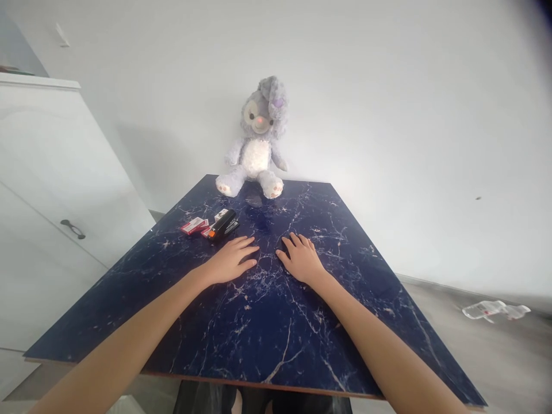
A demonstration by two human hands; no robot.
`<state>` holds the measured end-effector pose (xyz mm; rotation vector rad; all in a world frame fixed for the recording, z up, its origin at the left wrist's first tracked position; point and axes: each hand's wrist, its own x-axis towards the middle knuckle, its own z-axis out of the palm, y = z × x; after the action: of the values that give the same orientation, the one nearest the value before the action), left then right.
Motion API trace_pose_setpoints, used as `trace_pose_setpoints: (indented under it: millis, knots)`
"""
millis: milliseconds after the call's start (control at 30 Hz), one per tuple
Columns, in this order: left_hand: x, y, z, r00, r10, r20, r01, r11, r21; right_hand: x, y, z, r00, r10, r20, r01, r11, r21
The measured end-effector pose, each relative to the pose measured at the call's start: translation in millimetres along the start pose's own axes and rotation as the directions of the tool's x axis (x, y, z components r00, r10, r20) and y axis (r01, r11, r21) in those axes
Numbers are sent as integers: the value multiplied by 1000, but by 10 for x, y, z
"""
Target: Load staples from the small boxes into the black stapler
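Observation:
My left hand (233, 260) lies flat on the dark blue marbled table (259, 333), fingers spread and nothing in them. Just beyond its fingertips is a black stapler (223, 224) with an orange mark at its near end. Beside the stapler are small red-and-white boxes (195, 225), and a small white box (221, 214) sits partly hidden behind it. My right hand (299, 257) rests palm down on the tabletop to the right, fingers apart, holding nothing. A gap of bare tabletop separates the two hands.
A grey plush rabbit (256, 155) sits at the table's far edge against the white wall (388, 115). To the left stands a white cabinet (52, 201) with a dark handle (73, 229). A crumpled clear plastic item (495, 310) lies on the floor at right.

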<state>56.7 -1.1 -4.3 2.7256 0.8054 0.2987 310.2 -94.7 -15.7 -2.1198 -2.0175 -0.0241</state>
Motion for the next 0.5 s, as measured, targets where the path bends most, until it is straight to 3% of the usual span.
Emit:
trace_pose_setpoints:
  millis: [67, 133, 167, 267, 333, 367, 433, 500]
  knots:
    - [-7, -42, -86, 992, 43, -118, -41, 999, 16, -1, 11, 10, 1000, -3, -4, 3, 1000, 2]
    - [-20, -139, -220, 951, 37, -306, -26, 999, 38, -2, 18, 15, 1000, -4, -3, 4, 1000, 5]
    - [-31, -216, -293, 912, -2, -411, 20, 999, 40, -2, 19, 15, 1000, -7, -2, 8, 1000, 6]
    - [-90, -552, -466, 709, -252, -659, 298, 954, -44, -2, 14, 4, 1000, -19, -4, 19, 1000, 7]
    - [-134, -811, -506, 629, -422, -653, 463, 878, -122, -4, 7, -9, 1000, -20, -3, 20, 1000, 10]
    - [-146, -930, -505, 621, -503, -601, 517, 839, -169, -5, 4, -15, 1000, -19, -3, 19, 1000, 12]
    - [-126, -1117, -486, 629, -578, -520, 538, 806, -245, -7, 2, -23, 1000, -18, -4, 18, 1000, 18]
    - [-34, -1229, -475, 668, -567, -482, 505, 821, -267, -8, 5, -24, 1000, -17, -9, 17, 1000, 23]
